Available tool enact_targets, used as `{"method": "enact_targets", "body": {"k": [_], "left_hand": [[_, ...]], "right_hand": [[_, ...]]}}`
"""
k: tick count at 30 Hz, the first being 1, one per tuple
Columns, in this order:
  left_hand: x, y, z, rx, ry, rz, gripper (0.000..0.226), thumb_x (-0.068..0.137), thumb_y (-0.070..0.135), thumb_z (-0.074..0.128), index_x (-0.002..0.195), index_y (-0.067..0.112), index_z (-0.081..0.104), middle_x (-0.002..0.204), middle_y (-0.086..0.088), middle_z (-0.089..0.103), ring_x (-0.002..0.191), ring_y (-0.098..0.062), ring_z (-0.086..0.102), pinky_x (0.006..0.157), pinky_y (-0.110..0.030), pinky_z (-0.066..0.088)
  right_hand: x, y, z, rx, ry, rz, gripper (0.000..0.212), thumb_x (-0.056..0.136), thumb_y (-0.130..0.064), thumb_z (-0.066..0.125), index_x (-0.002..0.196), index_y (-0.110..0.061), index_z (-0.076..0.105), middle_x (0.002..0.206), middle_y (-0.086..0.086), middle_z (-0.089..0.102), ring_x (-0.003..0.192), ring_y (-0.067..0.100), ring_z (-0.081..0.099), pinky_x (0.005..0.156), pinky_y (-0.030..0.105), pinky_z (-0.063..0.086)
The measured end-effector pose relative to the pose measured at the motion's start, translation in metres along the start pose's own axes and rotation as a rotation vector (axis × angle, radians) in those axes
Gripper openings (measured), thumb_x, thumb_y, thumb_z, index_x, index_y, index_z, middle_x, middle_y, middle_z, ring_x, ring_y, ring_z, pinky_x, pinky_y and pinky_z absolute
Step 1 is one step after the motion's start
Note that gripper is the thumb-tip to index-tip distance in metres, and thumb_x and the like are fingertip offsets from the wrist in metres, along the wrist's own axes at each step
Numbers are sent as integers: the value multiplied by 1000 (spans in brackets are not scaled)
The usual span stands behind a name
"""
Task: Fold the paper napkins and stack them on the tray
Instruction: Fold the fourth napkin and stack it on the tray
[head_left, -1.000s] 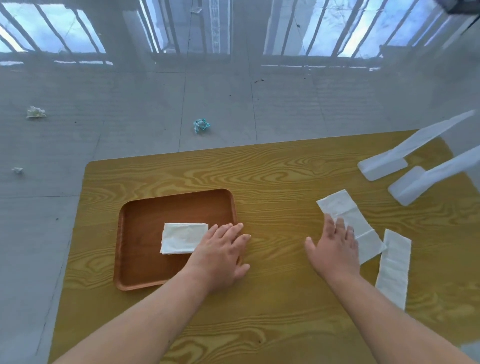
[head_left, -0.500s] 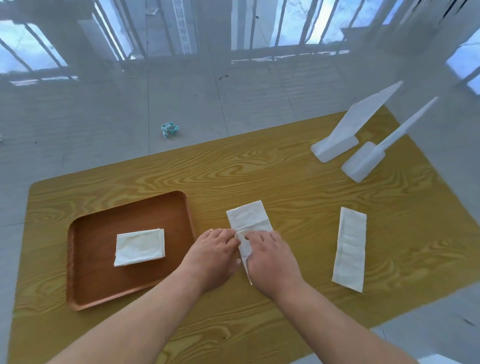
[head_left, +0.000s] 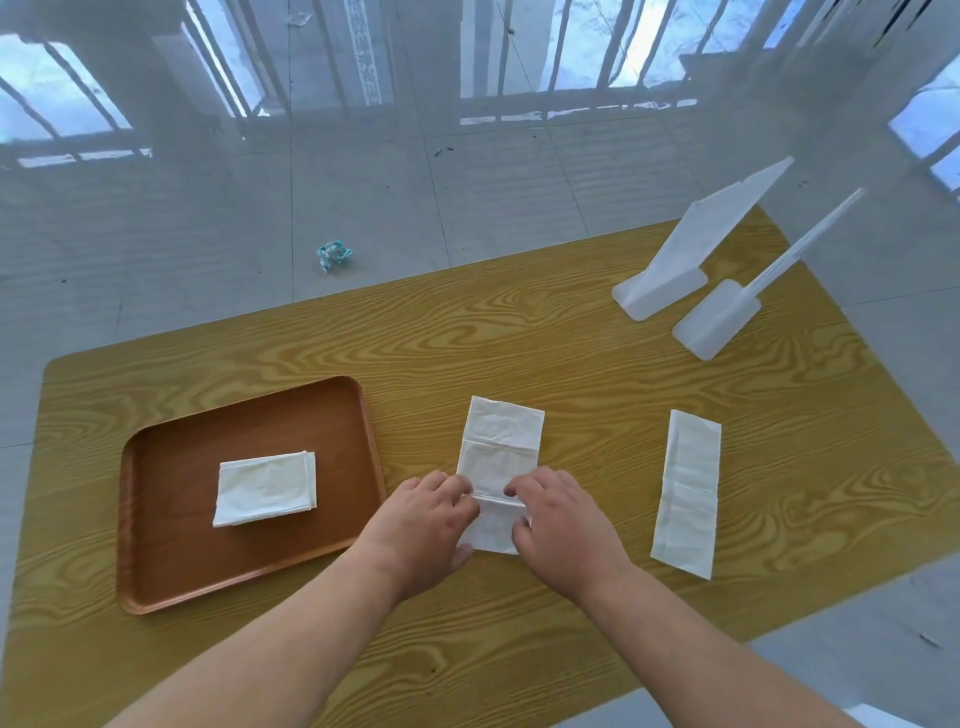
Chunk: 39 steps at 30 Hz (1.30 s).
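Note:
A long white paper napkin (head_left: 501, 441) lies on the wooden table (head_left: 519, 338), just right of the brown tray (head_left: 166, 566). My left hand (head_left: 423, 525) and my right hand (head_left: 563, 525) pinch its near part from either side, at a crease; the near end is partly hidden between them. A folded white napkin (head_left: 265, 487) lies flat in the middle of the tray. Another long napkin (head_left: 687, 493) lies flat to the right, apart from my hands.
Two white plastic stands (head_left: 670, 283) (head_left: 719, 319) rise at the table's far right corner. A crumpled teal scrap (head_left: 333, 254) lies on the tiled floor beyond the far edge. The table's near right edge runs close to the long napkin.
My right hand dragged a napkin from the right to the table's middle, and my left hand left the tray to join it. Both now pinch the straightened napkin. The view swung right.

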<state>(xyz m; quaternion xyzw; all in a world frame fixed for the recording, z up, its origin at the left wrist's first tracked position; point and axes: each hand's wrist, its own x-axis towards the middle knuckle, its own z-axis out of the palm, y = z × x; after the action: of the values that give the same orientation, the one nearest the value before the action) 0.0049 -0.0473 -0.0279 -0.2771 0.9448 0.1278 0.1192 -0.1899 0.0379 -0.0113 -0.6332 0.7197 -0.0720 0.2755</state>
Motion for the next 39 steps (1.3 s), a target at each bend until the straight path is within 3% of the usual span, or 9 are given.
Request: {"method": "enact_targets", "body": {"k": [7,10,13,17,20,23,29,34,39], "left_hand": [[5,1,-5,-93,62,-47,28,95,43,44,100,26,65,107,7,61,99,-18,51,89,-36,45],[4,0,-15,-289,90,-122,23,86,47,47,89,29,62,94,13,62,91,-13,52,86,-34,48],[5,-3,-24,-400,131,-182,21,84,50,47,84,31,58,86,16,59,88,-11,54,79,-32,49],[9,-9,-26,-374,332,-234,29,89,53,55,102,27,55,103,11,57,97,-12,50,83,-30,45],[8,-11,-23,-302,420,-180,32,90,51,60,101,22,55,100,5,57,92,-16,52,81,-31,48],[6,-10,-17,-204,310,-58,29,91,49,61,100,22,59,97,5,59,88,-18,56,79,-38,54],[13,-11,-9,-14,47,-44,41,97,51,48,125,23,58,125,3,56,112,-21,52,95,-38,46],[23,-8,-13,63,62,-37,24,102,33,40,105,22,61,108,0,60,98,-23,53,85,-38,46],[23,-11,-19,-192,133,-93,27,90,47,46,97,27,62,103,9,61,97,-15,52,88,-34,46]], "right_hand": [[-3,5,7,-193,-120,-127,58,82,-64,52,128,-29,53,116,-7,52,109,16,46,101,32,42],[-1,5,5,-184,-154,-126,44,85,-53,58,122,-30,54,112,-7,53,104,16,47,97,32,44],[7,-2,-5,44,-107,32,13,89,-33,54,93,-23,62,91,-6,62,88,19,56,79,42,52],[19,0,-10,278,3,319,20,93,-36,52,85,-19,58,81,-4,63,75,19,58,62,43,48],[17,6,-6,234,160,362,29,92,-44,56,114,-25,54,103,-13,54,93,11,55,72,31,42],[15,10,-5,168,303,259,29,91,-36,62,114,-22,53,104,-11,52,95,10,50,79,26,40],[15,5,3,-43,-7,-23,28,95,-35,51,119,-25,60,112,-5,57,106,17,50,94,34,47],[19,1,7,-139,-62,-43,33,92,-40,57,122,-26,56,115,-2,54,110,21,48,96,34,44],[24,1,3,-188,13,-57,17,94,-29,50,106,-25,62,105,-2,54,102,21,47,92,37,45]]}}
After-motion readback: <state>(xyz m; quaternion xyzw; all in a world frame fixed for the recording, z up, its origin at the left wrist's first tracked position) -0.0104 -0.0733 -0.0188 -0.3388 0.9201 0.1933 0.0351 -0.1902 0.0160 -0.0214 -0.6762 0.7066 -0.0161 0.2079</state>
